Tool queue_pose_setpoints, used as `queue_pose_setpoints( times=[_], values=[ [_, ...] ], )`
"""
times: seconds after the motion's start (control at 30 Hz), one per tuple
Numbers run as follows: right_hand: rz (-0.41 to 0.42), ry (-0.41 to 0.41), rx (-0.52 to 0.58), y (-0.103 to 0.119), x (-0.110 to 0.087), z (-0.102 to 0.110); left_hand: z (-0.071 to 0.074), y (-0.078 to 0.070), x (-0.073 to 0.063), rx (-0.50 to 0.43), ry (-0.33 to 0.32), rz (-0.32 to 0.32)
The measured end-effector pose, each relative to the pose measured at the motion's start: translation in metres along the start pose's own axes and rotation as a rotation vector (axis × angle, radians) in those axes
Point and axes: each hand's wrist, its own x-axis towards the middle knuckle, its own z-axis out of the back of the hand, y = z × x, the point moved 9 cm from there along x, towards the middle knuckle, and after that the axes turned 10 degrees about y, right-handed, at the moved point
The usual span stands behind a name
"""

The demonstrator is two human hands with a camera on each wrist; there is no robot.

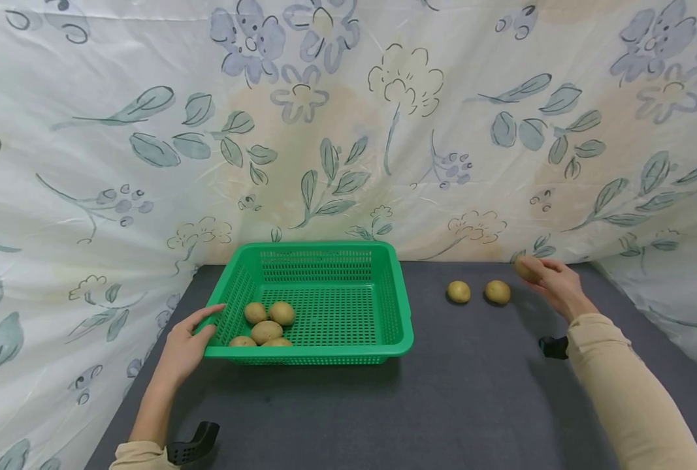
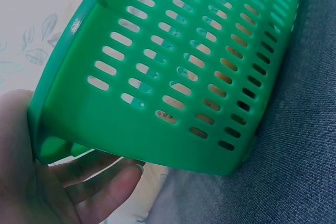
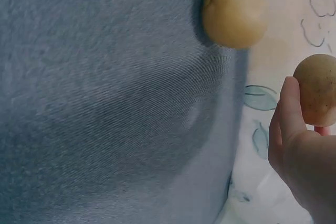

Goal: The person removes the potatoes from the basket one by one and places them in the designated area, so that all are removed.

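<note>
Near the far right corner of the surface [image 1: 454, 398], a potato [image 1: 524, 269] is pinched in the right hand [image 1: 558, 288] and could be dropped should that hold slip, while the basket's left rim [image 1: 229, 279] is gripped by the left hand [image 1: 185, 346].

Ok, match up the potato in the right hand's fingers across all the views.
Head: the potato is at the right, held in the right fingers, right of two loose potatoes.
Left wrist: not in it; the green basket fills much of the picture.
Right wrist: at the right edge, about mid-height, partly cut off.
Shared landmark: the flowered cloth, visible in all three.
</note>
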Motion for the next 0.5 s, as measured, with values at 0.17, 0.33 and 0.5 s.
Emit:
queue_pose_setpoints(
  times=[0.17,0.33,0.5],
  values=[
    [0.008,-0.096,0.04,-0.028,0.021,0.027,0.0,-0.001,-0.001,-0.004,-0.002,-0.006],
    [-0.029,-0.138,0.003,-0.028,0.004,0.023,0.0,-0.002,-0.002,-0.014,-0.001,-0.014],
    [-0.049,-0.134,-0.044,-0.013,-0.03,0.004,0.0,-0.001,-0.001,-0.017,-0.01,-0.009]
  ],
)
